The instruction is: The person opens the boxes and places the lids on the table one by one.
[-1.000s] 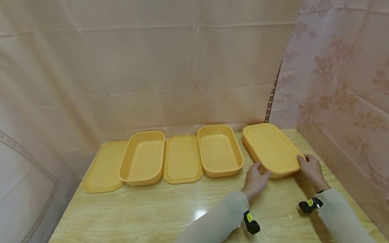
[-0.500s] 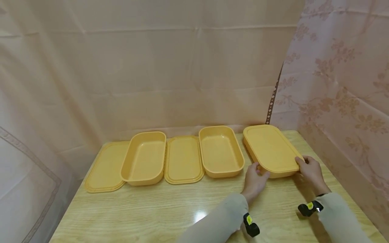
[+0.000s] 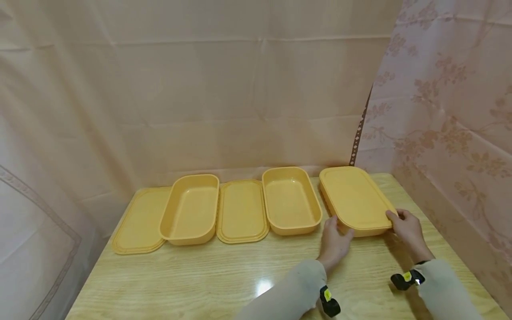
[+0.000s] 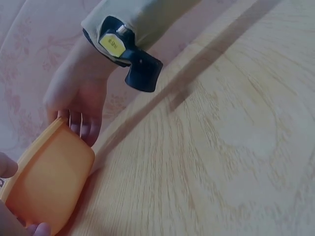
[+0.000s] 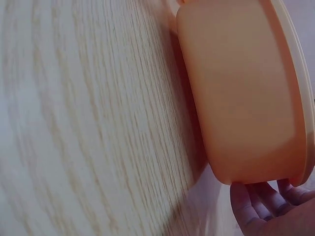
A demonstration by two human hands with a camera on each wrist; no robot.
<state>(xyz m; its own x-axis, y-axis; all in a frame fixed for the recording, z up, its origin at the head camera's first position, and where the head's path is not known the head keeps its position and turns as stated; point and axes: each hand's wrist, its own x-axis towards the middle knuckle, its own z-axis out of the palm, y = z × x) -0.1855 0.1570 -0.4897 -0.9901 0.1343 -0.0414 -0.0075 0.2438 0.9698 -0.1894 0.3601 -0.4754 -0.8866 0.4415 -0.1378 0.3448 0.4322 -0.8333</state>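
Note:
At the table's right end stands a yellow plastic food container (image 3: pixel 356 200) with its lid on. My left hand (image 3: pixel 334 243) grips its near left corner, fingers along the side and thumb at the front. On the near right corner my right hand (image 3: pixel 409 229) has its thumb over the lid's edge and its fingers below. In the left wrist view the right hand (image 4: pixel 81 101) curls its fingers at the container's (image 4: pixel 54 172) far end. The right wrist view shows the container's front wall (image 5: pixel 241 98) and the right hand's fingers (image 5: pixel 243 206) beneath its end.
Leftward in a row lie an open container (image 3: pixel 292 200), a flat lid (image 3: pixel 242 213), another open container (image 3: pixel 190 209) and a second flat lid (image 3: pixel 142 222), partly behind that container. All are yellow. Curtains (image 3: pixel 240 111) hang behind the wooden table (image 3: pixel 200 280) and at its sides.
The lidded container has shifted slightly left, with the right hand moving along with it. My left hand's fingers have moved a little at the corner. The other containers and lids stay put.

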